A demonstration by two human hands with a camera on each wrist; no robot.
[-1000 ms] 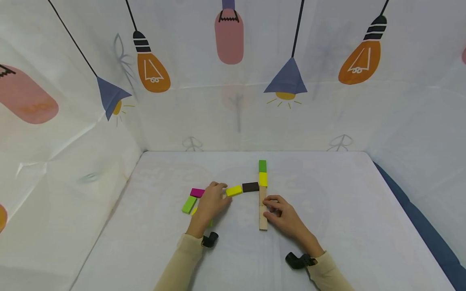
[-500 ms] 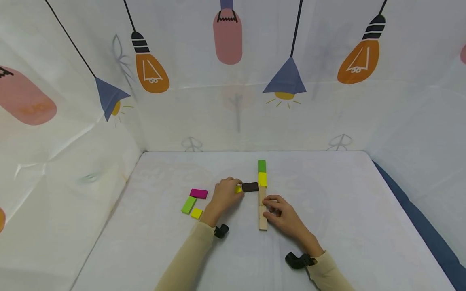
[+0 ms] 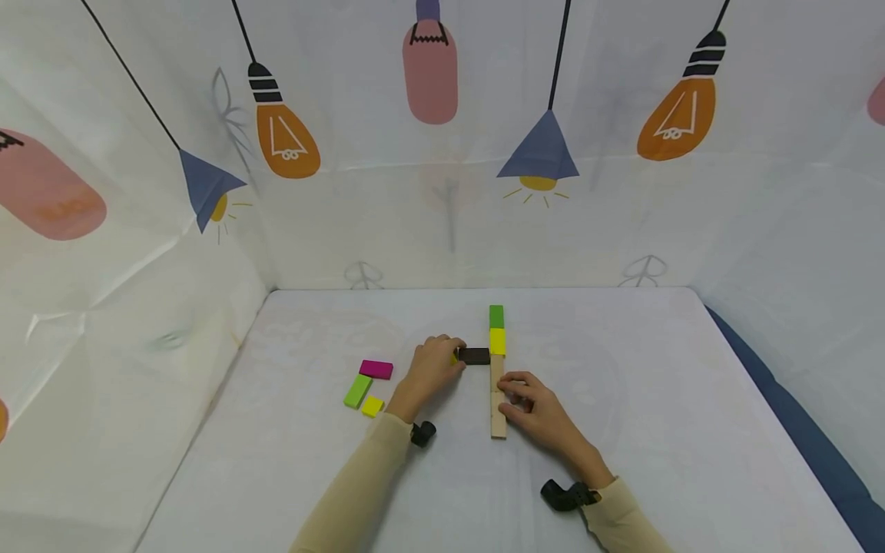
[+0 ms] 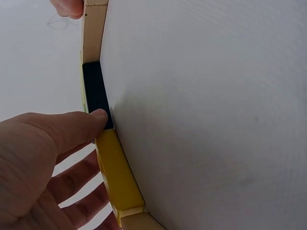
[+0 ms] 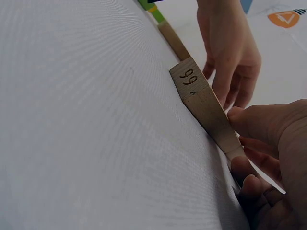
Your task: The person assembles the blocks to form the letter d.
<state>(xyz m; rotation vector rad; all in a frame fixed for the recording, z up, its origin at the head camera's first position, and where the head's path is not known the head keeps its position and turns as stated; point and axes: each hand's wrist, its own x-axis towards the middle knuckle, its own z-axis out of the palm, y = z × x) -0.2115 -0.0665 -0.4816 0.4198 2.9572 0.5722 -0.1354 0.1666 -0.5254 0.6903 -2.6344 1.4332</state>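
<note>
My left hand (image 3: pixel 433 369) pinches the black block (image 4: pixel 97 91) close to its seam with a yellow block (image 4: pixel 120 175). In the head view that yellow block is mostly hidden by the hand. The black block meets a straight column at its side. The column has a green block (image 3: pixel 496 316) at its far end, then a yellow block (image 3: pixel 497 341), then plain wooden blocks (image 3: pixel 498 415). My right hand (image 3: pixel 539 411) touches the wooden blocks from the right with thumb and bent fingers. In the right wrist view, the near wooden end (image 5: pixel 192 76) bears carved marks.
Left of my left forearm lie a magenta block (image 3: pixel 376 369), a light green block (image 3: pixel 357 391) and a small yellow block (image 3: pixel 372 406). The white table (image 3: pixel 622 369) backs onto a printed curtain (image 3: pixel 442 200).
My left hand has moved right along the yellow block to the black one, uncovering the magenta and small yellow blocks. The black block now lies straighter. My right hand stays put.
</note>
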